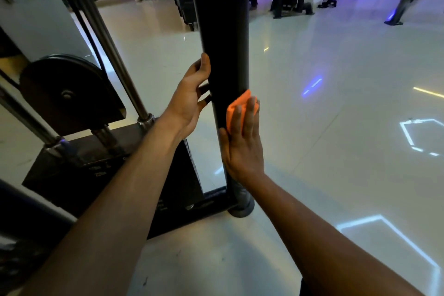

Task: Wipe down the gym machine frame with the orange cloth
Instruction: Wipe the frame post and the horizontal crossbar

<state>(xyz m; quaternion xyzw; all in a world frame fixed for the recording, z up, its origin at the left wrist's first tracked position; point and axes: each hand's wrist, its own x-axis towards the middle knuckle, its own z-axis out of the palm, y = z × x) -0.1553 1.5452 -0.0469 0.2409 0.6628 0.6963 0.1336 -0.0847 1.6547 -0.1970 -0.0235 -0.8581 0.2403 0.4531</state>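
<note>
Orange cloth [236, 109]: folded small, flat against the right face of the black upright post [222, 31], low on the post, well above its round foot [241, 209].

Right hand [242, 144]: palm on the cloth, fingers straight and close together, pressing it to the post; thumb lies along the post's front face. Cloth edge shows above and left of the fingertips.

Left hand [192, 96]: on the post's left side, a little higher than the right; thumb up along the post, fingers loosely curved round behind it, their tips hidden.

Post: part of the gym machine frame, standing on the pale glossy floor [336, 103].

Left of post: black pulley wheel [63, 94], steel guide rods [113, 50], black base bar [113, 168].

Far edge of floor: other dark machines, blurred.
</note>
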